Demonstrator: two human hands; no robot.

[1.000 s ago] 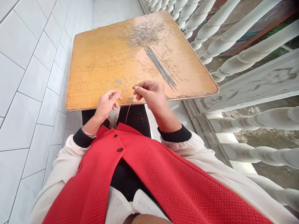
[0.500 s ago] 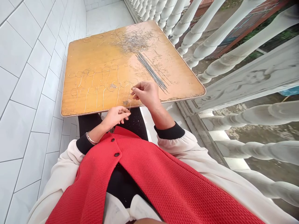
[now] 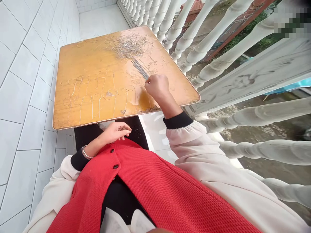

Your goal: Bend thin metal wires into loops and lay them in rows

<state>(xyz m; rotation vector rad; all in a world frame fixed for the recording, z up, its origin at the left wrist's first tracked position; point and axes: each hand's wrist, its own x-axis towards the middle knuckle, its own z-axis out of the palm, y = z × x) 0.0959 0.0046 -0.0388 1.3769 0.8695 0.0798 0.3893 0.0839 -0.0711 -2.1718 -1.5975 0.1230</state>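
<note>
My right hand (image 3: 158, 86) is closed in a pinch above the table, over the near end of a bundle of straight grey wires (image 3: 140, 68). It covers that end, and what its fingertips hold is hidden. Low over my lap, in front of the table edge, my left hand (image 3: 117, 132) is held with loosely bent, partly stretched fingers and no wire visible in it. Thin wires with looped ends (image 3: 96, 97) lie in two rough rows on the left and middle of the table (image 3: 80, 61).
A tangled heap of thin wire (image 3: 128, 45) lies at the far side of the table. Small wire scraps (image 3: 109, 94) sit among the looped pieces. A white tiled wall (image 3: 29, 77) runs along the left; a white balustrade (image 3: 179, 32) stands on the right.
My right hand has moved from the near table edge to the straight wires. The wire between my hands is gone from there; another looped wire lies at the row's right end.
</note>
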